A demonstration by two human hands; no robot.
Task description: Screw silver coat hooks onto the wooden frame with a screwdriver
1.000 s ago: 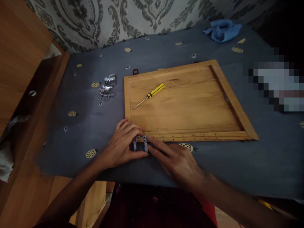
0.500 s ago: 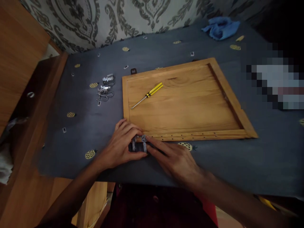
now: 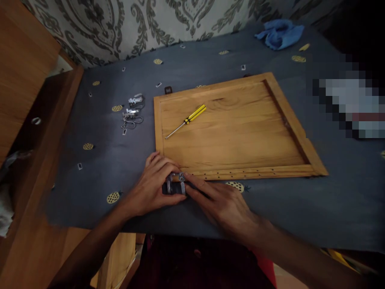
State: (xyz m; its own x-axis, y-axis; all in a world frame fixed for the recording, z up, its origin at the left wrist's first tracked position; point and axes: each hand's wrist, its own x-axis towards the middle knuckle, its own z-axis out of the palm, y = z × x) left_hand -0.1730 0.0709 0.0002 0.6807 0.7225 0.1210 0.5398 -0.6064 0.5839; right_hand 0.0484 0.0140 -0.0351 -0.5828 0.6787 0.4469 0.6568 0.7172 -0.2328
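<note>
At the board's (image 3: 237, 132) seven o'clock, our fingers (image 3: 195, 182) pinch the metal part (image 3: 181, 177), probably light and stiff, best held by its edges.

Damask-patterned wall (image 3: 168, 24), wooden cabinet (image 3: 27, 48) at left, dim light.

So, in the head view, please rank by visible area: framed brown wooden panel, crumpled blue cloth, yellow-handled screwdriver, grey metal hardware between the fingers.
1. Wooden panel
2. Blue cloth
Unranked: screwdriver and metal hardware; the hardware is partly hidden, so unsure.
</note>
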